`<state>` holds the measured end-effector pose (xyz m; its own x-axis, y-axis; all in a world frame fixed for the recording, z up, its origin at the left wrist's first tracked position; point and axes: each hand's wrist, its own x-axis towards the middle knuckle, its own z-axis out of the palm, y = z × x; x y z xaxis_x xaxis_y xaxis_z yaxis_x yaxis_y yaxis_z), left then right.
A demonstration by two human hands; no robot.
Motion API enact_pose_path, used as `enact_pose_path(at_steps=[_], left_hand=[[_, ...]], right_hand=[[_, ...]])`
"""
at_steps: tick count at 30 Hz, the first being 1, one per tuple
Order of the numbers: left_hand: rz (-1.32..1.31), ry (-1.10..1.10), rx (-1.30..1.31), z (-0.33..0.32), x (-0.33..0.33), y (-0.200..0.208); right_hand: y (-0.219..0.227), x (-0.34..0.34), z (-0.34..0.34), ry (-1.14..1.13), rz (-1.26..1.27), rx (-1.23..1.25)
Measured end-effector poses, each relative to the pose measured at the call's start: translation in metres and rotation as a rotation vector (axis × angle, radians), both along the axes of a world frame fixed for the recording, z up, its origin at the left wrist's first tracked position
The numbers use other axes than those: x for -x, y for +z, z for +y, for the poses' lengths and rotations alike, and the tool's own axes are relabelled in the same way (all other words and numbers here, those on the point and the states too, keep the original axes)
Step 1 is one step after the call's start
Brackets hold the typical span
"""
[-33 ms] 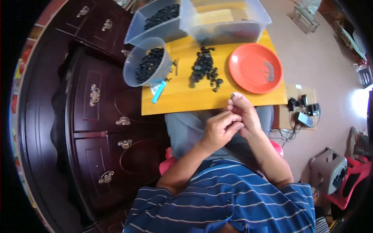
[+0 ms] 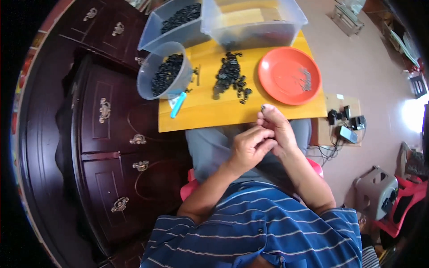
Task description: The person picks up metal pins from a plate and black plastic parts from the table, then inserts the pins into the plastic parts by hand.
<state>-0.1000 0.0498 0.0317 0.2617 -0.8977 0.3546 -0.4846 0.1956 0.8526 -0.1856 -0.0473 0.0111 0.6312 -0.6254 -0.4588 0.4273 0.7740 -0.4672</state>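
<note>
Both hands meet over my lap, just off the front edge of the yellow table [image 2: 201,123]. My left hand [image 2: 251,145] is closed, its thumb and fingers pinched together against the palm side of the other hand; whatever is between them is hidden. My right hand [image 2: 278,127] is closed too, thumb pressed toward the curled fingers, with a tiny dark piece showing at the thumb tip. Beyond the hands lies a loose pile of small black parts [image 2: 229,71]. To its right, an orange-red plate [image 2: 279,87] carries a cluster of small greyish pieces [image 2: 305,79].
A round clear tub [image 2: 146,80] of black parts stands at the table's left, a turquoise stick-like tool [image 2: 178,105] beside it. Two clear bins [image 2: 152,38] [image 2: 254,33] are at the back. Dark wooden drawers [image 2: 103,147] flank the left; chargers [image 2: 348,118] lie to the right.
The whole view has shifted slightly, so things sit a little further left. Both hands keep nearly the same pose.
</note>
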Motion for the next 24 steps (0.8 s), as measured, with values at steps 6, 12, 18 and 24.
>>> enact_pose_path(at_steps=[6, 12, 18, 24], left_hand=[[0.105, -0.01, -0.089, 0.001, 0.0, -0.002], [0.61, 0.073, -0.026, 0.006, -0.007, -0.004], [0.45, 0.158, -0.008, 0.002, -0.044, 0.018], [0.404, 0.174, 0.0, 0.003, -0.052, 0.016]], right_hand=[[-0.004, -0.004, -0.002, -0.023, -0.066, 0.013], [0.001, -0.003, 0.001, -0.033, -0.117, 0.169], [0.005, -0.001, 0.01, -0.001, -0.015, 0.424], [0.008, -0.002, 0.015, 0.029, 0.017, 0.521]])
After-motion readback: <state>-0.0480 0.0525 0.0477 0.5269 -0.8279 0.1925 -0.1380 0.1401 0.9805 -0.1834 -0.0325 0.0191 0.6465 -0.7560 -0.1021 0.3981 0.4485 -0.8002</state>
